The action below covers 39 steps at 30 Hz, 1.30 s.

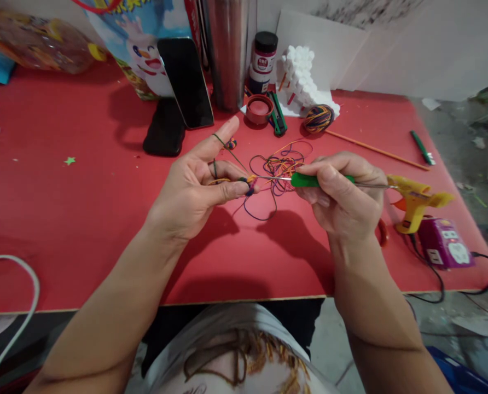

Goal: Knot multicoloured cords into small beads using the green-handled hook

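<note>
My left hand (pixel 203 180) pinches a small multicoloured crochet piece (pixel 250 185) between thumb and fingers, and the yarn strand runs over my raised index finger. My right hand (pixel 342 191) is closed on a crochet hook with a green grip (pixel 309 180); its metal tip reaches into the piece. Loose multicoloured yarn (pixel 279 167) lies tangled on the red table (pixel 75 219) just behind both hands. The strand leads toward a small yarn ball (pixel 318 118) at the back.
A yellow glue gun (pixel 414 200) and a purple power strip (pixel 445 243) lie at the right. A phone (pixel 185 82) leans at the back beside a steel flask (pixel 226 52), a jar (pixel 263 61), a red lid (pixel 259 108), a green cutter (pixel 277 114) and white foam (pixel 303 79). A white cable (pixel 22 306) curves at left.
</note>
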{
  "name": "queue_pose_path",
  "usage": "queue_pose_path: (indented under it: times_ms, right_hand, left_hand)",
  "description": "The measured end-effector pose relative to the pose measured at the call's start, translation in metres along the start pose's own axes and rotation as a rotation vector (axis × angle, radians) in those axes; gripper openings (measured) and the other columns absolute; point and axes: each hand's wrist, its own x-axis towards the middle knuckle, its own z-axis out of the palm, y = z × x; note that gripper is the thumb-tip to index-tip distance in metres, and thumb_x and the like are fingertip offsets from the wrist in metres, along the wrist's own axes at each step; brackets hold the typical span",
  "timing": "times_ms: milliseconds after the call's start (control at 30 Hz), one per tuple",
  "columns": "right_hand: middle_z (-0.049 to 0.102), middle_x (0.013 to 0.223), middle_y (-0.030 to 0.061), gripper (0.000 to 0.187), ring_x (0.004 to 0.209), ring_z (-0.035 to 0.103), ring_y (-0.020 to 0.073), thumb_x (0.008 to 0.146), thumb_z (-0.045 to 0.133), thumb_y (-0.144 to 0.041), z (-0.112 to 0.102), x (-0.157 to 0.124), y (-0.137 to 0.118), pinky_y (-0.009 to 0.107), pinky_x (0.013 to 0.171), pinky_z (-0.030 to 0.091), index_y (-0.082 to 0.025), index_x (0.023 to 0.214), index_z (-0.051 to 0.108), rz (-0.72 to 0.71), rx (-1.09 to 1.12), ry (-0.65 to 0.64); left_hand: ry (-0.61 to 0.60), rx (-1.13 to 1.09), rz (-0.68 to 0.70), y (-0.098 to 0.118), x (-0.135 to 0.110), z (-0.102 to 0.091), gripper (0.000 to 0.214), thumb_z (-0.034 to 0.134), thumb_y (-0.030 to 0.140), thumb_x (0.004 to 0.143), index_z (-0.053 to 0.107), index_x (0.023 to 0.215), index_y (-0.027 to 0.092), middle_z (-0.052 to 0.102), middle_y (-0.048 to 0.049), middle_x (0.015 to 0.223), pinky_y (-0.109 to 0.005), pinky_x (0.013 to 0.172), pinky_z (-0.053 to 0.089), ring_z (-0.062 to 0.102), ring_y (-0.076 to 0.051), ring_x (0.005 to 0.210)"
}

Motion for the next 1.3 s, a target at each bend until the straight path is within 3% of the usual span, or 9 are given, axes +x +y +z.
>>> queue_pose_path:
  times_ms: [200,400,567,667,833,933,1100,1300]
  right_hand:
    - [0.064,0.060,0.0011,0.023,0.050,0.054,0.0112,0.089,0.090,-0.042,-0.005,0.003,-0.001,0.029,0.046,0.040,-0.020,0.083,0.086,-0.015,0.008,-0.043]
    - [0.060,0.054,-0.0019,0.027,0.044,0.045,0.0081,0.085,0.092,-0.043,-0.004,0.008,0.001,0.028,0.046,0.040,-0.020,0.075,0.083,0.105,0.104,-0.078]
    - [0.060,0.051,-0.0037,0.026,0.040,0.036,0.0043,0.083,0.092,-0.042,0.002,0.010,0.008,0.023,0.044,0.029,-0.019,0.076,0.082,0.189,0.242,-0.154]
    - [0.054,0.048,-0.0083,0.028,0.038,0.026,0.0032,0.084,0.089,-0.047,0.012,0.005,0.014,0.024,0.045,0.033,-0.021,0.081,0.080,0.251,0.293,-0.149]
    - [0.054,0.056,-0.0089,0.024,0.042,0.029,0.0048,0.092,0.081,-0.047,0.033,-0.004,0.021,0.025,0.048,0.040,-0.023,0.092,0.078,0.271,0.391,-0.026]
    - [0.055,0.058,-0.0084,0.022,0.044,0.031,0.0051,0.093,0.081,-0.044,0.037,-0.004,0.025,0.024,0.048,0.040,-0.023,0.093,0.078,0.274,0.458,0.008]
    - [0.060,0.061,-0.0069,0.022,0.046,0.035,0.0049,0.092,0.082,-0.043,0.034,-0.003,0.031,0.023,0.050,0.042,-0.022,0.098,0.081,0.293,0.473,-0.011]
    - [0.061,0.063,-0.0074,0.024,0.047,0.036,0.0052,0.089,0.085,-0.045,0.031,-0.002,0.035,0.024,0.052,0.041,-0.023,0.096,0.079,0.313,0.411,-0.009]
  left_hand:
    - [-0.048,-0.045,-0.038,0.003,0.000,0.002,0.068,0.098,0.007,0.066,0.082,0.129,0.029,0.081,0.0005,0.077,-0.026,0.063,0.060,0.078,-0.019,0.071]
    - [-0.064,-0.024,-0.043,0.000,0.000,0.003,0.068,0.098,0.010,0.068,0.082,0.132,0.028,0.078,-0.0006,0.074,-0.029,0.065,0.062,0.076,-0.019,0.067]
    - [-0.060,-0.010,-0.034,-0.003,0.000,0.004,0.074,0.101,0.013,0.066,0.080,0.135,0.030,0.079,-0.0003,0.075,-0.029,0.064,0.062,0.076,-0.019,0.068]
    - [-0.023,-0.011,0.004,-0.009,-0.002,0.009,0.074,0.099,0.011,0.071,0.078,0.138,0.032,0.080,0.0004,0.079,-0.028,0.069,0.063,0.076,-0.018,0.073]
    - [0.103,-0.069,0.187,-0.025,-0.006,0.025,0.069,0.096,0.008,0.078,0.078,0.139,0.036,0.081,0.0053,0.085,-0.018,0.082,0.063,0.077,-0.010,0.084]
    - [0.156,-0.042,0.250,-0.032,-0.008,0.031,0.069,0.093,0.007,0.082,0.077,0.140,0.039,0.081,0.0065,0.087,-0.020,0.087,0.063,0.075,-0.009,0.085]
    - [0.192,0.080,0.226,-0.032,-0.011,0.026,0.071,0.093,0.015,0.084,0.072,0.146,0.042,0.083,0.0041,0.097,-0.033,0.093,0.063,0.079,-0.019,0.097]
    - [0.172,0.116,0.199,-0.024,-0.008,0.024,0.061,0.094,0.024,0.085,0.076,0.142,0.036,0.085,-0.0001,0.106,-0.039,0.087,0.064,0.078,-0.025,0.103]
